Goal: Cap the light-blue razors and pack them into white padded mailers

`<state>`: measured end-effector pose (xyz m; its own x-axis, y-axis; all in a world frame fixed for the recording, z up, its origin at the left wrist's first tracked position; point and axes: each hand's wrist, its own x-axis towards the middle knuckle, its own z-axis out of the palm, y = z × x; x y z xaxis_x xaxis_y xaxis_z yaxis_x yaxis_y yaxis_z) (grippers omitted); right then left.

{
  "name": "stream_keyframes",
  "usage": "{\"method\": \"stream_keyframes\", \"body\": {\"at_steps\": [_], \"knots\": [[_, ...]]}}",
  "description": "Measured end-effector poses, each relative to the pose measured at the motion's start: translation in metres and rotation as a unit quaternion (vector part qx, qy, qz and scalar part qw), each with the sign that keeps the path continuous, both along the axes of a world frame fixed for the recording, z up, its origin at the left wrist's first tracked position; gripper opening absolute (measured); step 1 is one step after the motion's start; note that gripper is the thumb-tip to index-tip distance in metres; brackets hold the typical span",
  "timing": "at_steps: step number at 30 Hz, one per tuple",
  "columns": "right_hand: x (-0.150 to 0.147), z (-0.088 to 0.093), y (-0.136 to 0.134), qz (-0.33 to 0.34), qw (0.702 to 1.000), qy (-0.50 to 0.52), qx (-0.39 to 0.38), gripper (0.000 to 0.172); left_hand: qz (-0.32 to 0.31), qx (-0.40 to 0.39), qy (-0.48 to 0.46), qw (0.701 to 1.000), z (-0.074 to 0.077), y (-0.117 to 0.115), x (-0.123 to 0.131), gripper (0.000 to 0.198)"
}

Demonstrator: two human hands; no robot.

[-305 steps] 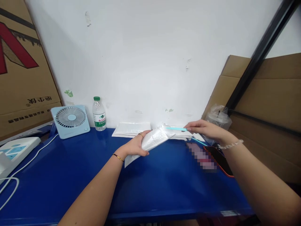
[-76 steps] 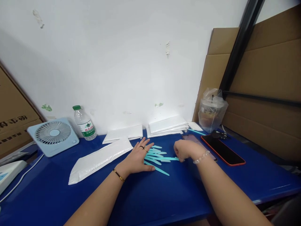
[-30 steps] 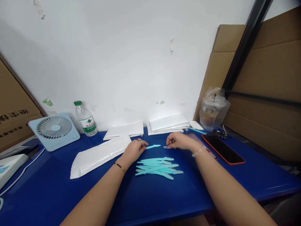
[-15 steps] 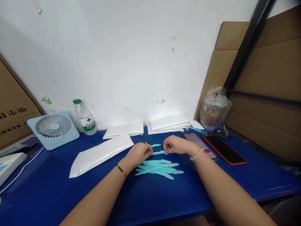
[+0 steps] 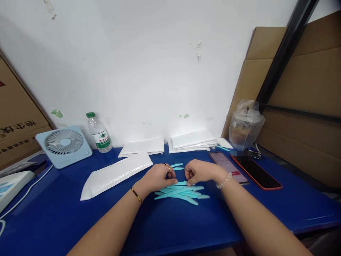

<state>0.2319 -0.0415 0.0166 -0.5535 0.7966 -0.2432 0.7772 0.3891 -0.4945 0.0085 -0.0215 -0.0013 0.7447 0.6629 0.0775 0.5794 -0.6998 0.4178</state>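
A pile of several thin turquoise plastic sticks [image 5: 183, 192] lies on the blue table [image 5: 66, 217]. My left hand [image 5: 157, 176] and my right hand [image 5: 198, 171] rest over the far edge of the pile, fingers curled in a pinch on the two ends of one turquoise stick [image 5: 183, 183] as it lies on top of the pile. Two more turquoise sticks [image 5: 176, 166] lie just beyond my hands. A white padded bag [image 5: 115, 174] lies flat to the left of my left hand.
Two stacks of white bags [image 5: 191, 140] sit against the wall. A small blue fan [image 5: 65, 145] and a water bottle [image 5: 99, 132] stand at back left. Two phones [image 5: 246, 170] and a bagged drink cup [image 5: 245, 124] are at right. Cardboard lines both sides.
Both hands have carried one stick from the far side down onto the pile. Ten seconds ago the left hand held the white bag and the right pulled a stick from it.
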Motion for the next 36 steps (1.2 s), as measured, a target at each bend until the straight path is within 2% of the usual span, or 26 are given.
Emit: {"method": "stream_keyframes", "body": {"at_steps": [2, 7, 11, 14, 17, 21, 24, 28, 30, 34, 36], "knots": [[-0.004, -0.003, 0.000, -0.003, 1.000, -0.012, 0.009, 0.020, -0.016, -0.020, 0.013, 1.000, -0.002, -0.002, 0.003, 0.019], [0.000, -0.003, 0.002, -0.005, 0.999, -0.022, 0.036, 0.017, 0.018, -0.027, 0.023, 0.999, -0.006, 0.002, 0.005, 0.016], [0.015, 0.002, 0.006, -0.075, 0.996, -0.015, 0.046, 0.008, 0.062, -0.016, 0.016, 0.998, -0.004, 0.010, -0.003, 0.016], [0.024, 0.007, 0.006, -0.123, 0.991, 0.008, 0.055, 0.014, 0.100, 0.001, -0.003, 0.995, -0.002, 0.013, -0.007, 0.016], [0.020, 0.012, 0.001, -0.073, 0.995, 0.044, 0.042, 0.023, 0.089, 0.005, -0.025, 0.996, 0.001, 0.009, -0.007, 0.022], [0.001, 0.010, -0.007, 0.022, 1.000, 0.016, -0.013, 0.031, -0.002, -0.073, -0.003, 0.997, 0.007, -0.005, -0.003, 0.033], [-0.008, 0.007, -0.009, 0.032, 0.999, -0.012, -0.025, 0.029, -0.039, -0.081, 0.017, 0.996, 0.009, -0.011, 0.000, 0.035], [-0.006, 0.007, -0.005, 0.033, 0.999, 0.002, 0.002, 0.025, -0.029, -0.070, 0.035, 0.997, 0.008, -0.011, 0.001, 0.025], [0.001, 0.007, -0.002, 0.010, 1.000, 0.003, 0.018, 0.023, -0.012, -0.047, 0.037, 0.998, 0.008, -0.007, 0.000, 0.024], [0.019, 0.010, 0.002, -0.088, 0.995, 0.010, 0.045, 0.020, 0.048, 0.022, 0.024, 0.998, 0.006, 0.004, -0.005, 0.021], [0.024, 0.011, 0.001, -0.103, 0.993, 0.023, 0.044, 0.021, 0.069, 0.054, 0.015, 0.996, 0.004, 0.007, -0.007, 0.018]]}}
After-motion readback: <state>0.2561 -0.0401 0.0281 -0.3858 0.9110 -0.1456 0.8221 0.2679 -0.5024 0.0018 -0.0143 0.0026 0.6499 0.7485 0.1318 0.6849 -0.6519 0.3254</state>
